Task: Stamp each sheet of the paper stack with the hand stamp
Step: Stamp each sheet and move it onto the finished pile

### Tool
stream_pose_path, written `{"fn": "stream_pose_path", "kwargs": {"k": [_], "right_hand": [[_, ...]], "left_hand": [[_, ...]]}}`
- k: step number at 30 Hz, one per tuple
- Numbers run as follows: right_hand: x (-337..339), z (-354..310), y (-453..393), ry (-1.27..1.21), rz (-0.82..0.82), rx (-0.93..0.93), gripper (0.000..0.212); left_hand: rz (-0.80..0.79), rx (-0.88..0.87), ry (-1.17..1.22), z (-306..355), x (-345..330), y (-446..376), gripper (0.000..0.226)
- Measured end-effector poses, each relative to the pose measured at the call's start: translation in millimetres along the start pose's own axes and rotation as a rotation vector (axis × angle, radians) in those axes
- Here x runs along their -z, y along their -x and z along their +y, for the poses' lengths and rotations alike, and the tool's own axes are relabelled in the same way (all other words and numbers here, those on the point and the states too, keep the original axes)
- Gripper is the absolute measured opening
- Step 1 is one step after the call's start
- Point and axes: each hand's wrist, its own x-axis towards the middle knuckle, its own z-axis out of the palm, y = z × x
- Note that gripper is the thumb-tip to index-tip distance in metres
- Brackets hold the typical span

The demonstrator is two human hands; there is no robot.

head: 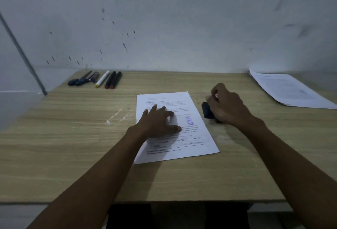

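Observation:
A printed white sheet (184, 99) lies in the middle of the wooden table (73, 146), with a purple stamp mark (190, 120) on its right half. My left hand (158, 122) rests flat on the sheet, fingers spread, just left of the mark. To the right of the sheet, on the table, my right hand (227, 106) is closed over the black hand stamp (207, 111). Only the stamp's left end shows past my fingers.
A stack of white papers (290, 90) lies at the table's far right corner. Several pens and markers (102, 79) lie in a row at the back left. A grey wall (164, 28) rises directly behind the table.

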Motion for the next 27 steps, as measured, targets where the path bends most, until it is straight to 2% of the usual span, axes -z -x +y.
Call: {"fn": "stream_pose_path", "kwargs": {"k": [3, 6, 12, 21, 27], "right_hand": [[14.8, 18.7, -1.1, -0.028, 0.029, -0.086, 0.032], [22.1, 33.3, -0.7, -0.03, 0.048, -0.13, 0.03], [14.8, 40.6, -0.6, -0.019, 0.037, -0.122, 0.027], [2.0, 38.7, -16.7, 0.012, 0.015, -0.139, 0.027], [-3.6, 37.1, -22.4, 0.021, 0.035, -0.145, 0.031]], "left_hand": [[0.035, -0.007, 0.022, 5.5, 4.6, -3.3, 0.077], [0.197, -0.013, 0.205, 14.6, 8.3, -3.4, 0.065], [0.351, -0.042, 0.349, 23.8, 13.9, -0.9, 0.047], [0.563, 0.038, 0.367, 0.8, 20.5, 7.0, 0.032], [0.625, 0.156, 0.367, -16.0, 21.2, 5.7, 0.028]]}}
